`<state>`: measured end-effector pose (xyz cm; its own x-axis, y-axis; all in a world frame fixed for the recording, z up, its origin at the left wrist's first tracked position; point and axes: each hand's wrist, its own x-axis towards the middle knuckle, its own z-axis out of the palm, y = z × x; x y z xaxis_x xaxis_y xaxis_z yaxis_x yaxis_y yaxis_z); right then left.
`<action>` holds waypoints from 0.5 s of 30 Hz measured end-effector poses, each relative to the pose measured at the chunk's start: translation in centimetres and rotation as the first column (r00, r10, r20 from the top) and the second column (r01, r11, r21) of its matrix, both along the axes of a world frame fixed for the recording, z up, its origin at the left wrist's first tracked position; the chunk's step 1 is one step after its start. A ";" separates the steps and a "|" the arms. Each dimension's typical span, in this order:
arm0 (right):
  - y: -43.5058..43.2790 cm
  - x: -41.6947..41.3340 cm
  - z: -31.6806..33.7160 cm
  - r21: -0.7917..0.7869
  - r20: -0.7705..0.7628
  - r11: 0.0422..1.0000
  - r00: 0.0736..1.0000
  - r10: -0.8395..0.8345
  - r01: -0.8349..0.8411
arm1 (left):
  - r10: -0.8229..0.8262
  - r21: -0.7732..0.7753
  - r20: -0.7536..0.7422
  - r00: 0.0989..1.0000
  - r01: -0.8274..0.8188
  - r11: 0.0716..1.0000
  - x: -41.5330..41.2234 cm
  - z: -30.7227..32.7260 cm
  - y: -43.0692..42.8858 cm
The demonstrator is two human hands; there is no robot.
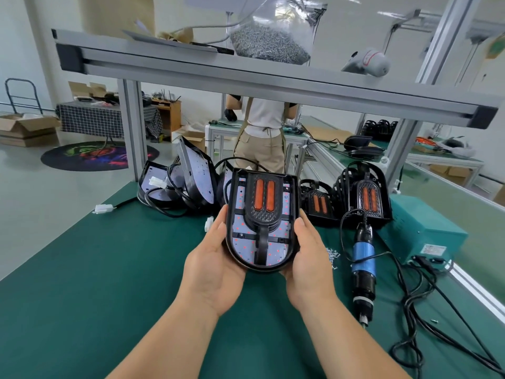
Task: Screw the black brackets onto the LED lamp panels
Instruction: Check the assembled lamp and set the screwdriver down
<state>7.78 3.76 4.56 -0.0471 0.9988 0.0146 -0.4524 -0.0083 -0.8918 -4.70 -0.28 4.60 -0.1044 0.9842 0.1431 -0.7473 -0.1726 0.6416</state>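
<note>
Cradling a rounded, black-rimmed LED lamp panel (243,242) whose pale board is dotted with red diodes, the left hand (216,266) and the right hand (308,258) hold it tilted up above the green-matted workbench (109,255), at the centre of the view. Each hand wraps 1 side edge: the thumb lies along the front rim while the fingers curl out of sight behind the back, so the grip is closed around the panel rather than spread. A black plastic bracket (262,236) with 2 orange oblong lenses sits on the panel's face, its stem running down toward 6 o'clock. Whether screws fasten it cannot be told.

At 3 o'clock of the panel, a blue-and-black electric screwdriver (363,258) lies on the mat, tip toward 6 o'clock, with a small scatter of silver screws (332,255) between it and the right hand. Beyond it, toward 2 o'clock, stands a teal metal power box (426,228). At 1 o'clock stand black lamps with brackets fitted (366,198); at 11 o'clock leans a pile of bare panels with cables (188,173). At 12 o'clock, a clear bag of screws (270,42) rests on the grey aluminium shelf (246,75).
</note>
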 end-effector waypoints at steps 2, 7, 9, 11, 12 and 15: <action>0.0 0.2 0.3 -0.013 0.009 1.000 1.000 -0.002 0.002 | 0.010 -0.011 0.010 1.000 -0.010 1.000 -0.1 0.1 0.0; -0.5 0.1 1.7 -0.036 0.049 0.997 0.996 0.070 -0.069 | 0.019 -0.027 0.014 1.000 -0.019 0.999 -0.7 0.7 -0.2; -0.8 0.4 2.2 -0.030 0.078 0.995 0.992 0.096 -0.094 | 0.004 -0.017 0.022 1.000 -0.003 1.000 -0.8 1.0 -0.3; -1.1 1.3 2.8 -0.009 0.093 0.994 0.989 0.111 -0.111 | -0.028 0.003 0.026 0.999 0.028 1.000 -0.6 1.4 -0.4; -1.2 1.8 3.1 0.000 0.093 0.993 0.989 0.117 -0.117 | -0.045 0.015 0.027 0.999 0.045 0.999 -0.2 1.6 -0.5; -2.0 4.3 3.6 0.012 0.063 0.998 0.996 0.064 -0.065 | -0.115 0.044 0.019 0.993 0.115 0.992 1.9 2.3 -0.7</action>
